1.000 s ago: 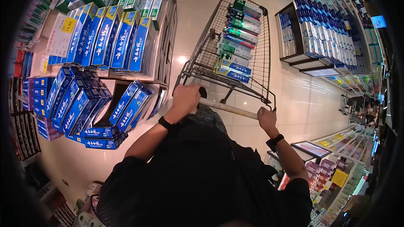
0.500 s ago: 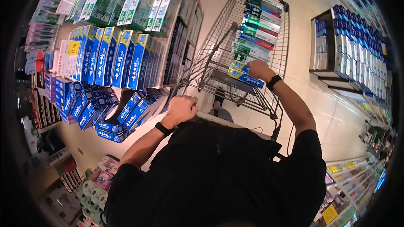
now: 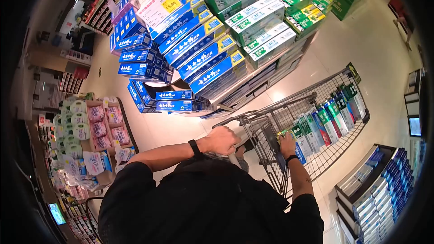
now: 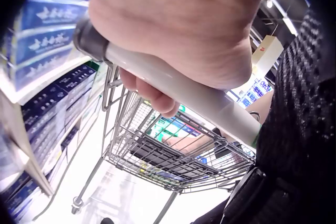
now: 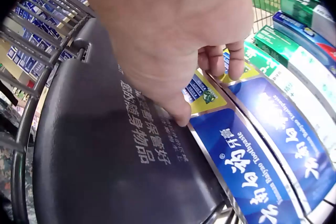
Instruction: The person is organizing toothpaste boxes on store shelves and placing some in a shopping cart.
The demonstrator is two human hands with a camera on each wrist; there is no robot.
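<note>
Gripping the trolley handle (image 4: 173, 85) with my left hand (image 3: 222, 140), I can see the fingers curled right round the pale bar; in the left wrist view their tips show under it and the palm lies over the top. The handle runs along the near end of the wire shopping trolley (image 3: 289, 108), which stands just beside the tiered display shelf (image 3: 253, 79) stacked with blue and green toothpaste cartons.

My right hand (image 3: 286, 143) is down inside the trolley, at its near end. From the right wrist view the thumb (image 5: 176, 109) and fingertips (image 5: 226, 64) pinch the end of a blue toothpaste box (image 5: 252, 166) with a yellow-and-green end panel. That box lies flat against the dark plastic flap (image 5: 105, 150) at the handle end of the trolley, and a second blue box (image 5: 294, 129) lies touching it on the side away from the flap. Beyond these, further from the handle, a row of green and white boxes (image 3: 332, 115) fills the rest of the trolley, packed side by side.

Away from the trolley, on the far side of the display shelf, a low stand (image 3: 97, 140) holds pink and white packets. On the trolley's opposite side, a dark shelf unit (image 3: 384, 185) carries more blue boxes.
</note>
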